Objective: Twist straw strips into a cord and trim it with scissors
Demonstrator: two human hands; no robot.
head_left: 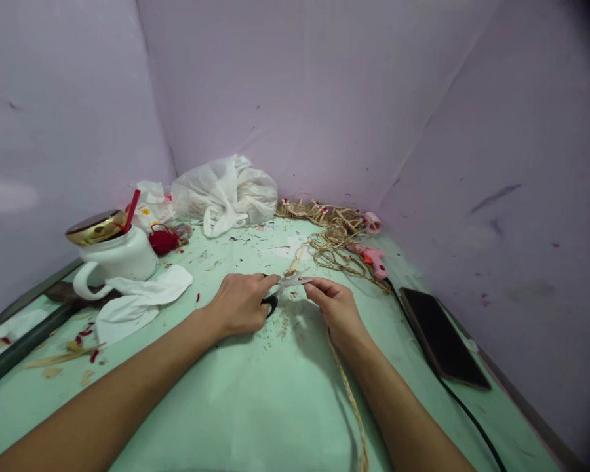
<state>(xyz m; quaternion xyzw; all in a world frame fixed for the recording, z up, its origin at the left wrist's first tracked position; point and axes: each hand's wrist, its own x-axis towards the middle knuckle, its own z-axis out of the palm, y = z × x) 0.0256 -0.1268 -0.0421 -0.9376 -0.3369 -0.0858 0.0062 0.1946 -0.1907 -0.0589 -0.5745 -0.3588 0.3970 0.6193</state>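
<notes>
Underneath everything, the green table [255,406] spreads out, littered with fibre scraps around the fingers. Beyond the fingers and to their left lie a crumpled white plastic bag [226,193] and a white teapot [115,255]. To their right rests a dark phone [442,337], and just past them sits a tangled twine pile [334,246] with a pink glue gun [372,257]. The left hand [238,305] has its fingers closed around the black handle of the scissors [288,284]. The right hand [337,311] pinches the end of a braided rope [347,380], which trails back from the fingers toward the person. The blade tips sit almost touching the right fingertips, so a careless closing could nick them. The rope end could also slip from so small a pinch and fray.
</notes>
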